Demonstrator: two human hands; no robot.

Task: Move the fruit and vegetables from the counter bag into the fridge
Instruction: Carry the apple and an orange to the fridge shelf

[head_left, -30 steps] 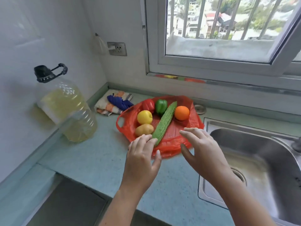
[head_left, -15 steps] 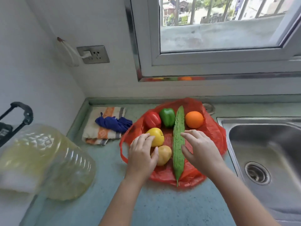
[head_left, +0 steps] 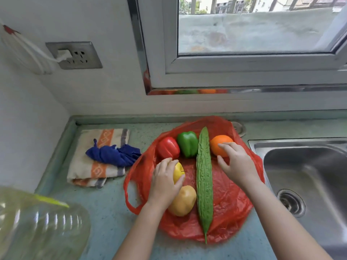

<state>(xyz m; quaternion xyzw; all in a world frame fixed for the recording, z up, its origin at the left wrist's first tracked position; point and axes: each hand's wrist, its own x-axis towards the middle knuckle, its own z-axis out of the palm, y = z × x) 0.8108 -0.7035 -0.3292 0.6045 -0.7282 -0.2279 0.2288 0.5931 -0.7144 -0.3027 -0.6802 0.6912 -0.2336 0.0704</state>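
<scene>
A red plastic bag lies spread flat on the counter. On it rest a red pepper, a green pepper, a long bitter gourd, an orange, a yellow apple and a potato. My left hand is wrapped over the yellow apple, fingers and thumb curled around it. My right hand reaches over the bag, its fingertips and thumb touching the orange's near side. The fridge is not in view.
A folded striped towel with a blue cloth on it lies left of the bag. A large oil jug fills the lower left. A steel sink lies to the right. Wall and window stand behind.
The view has moved closer over the bag. My left hand has come down onto the yellow apple, and my right hand has moved forward from the gourd to the orange.
</scene>
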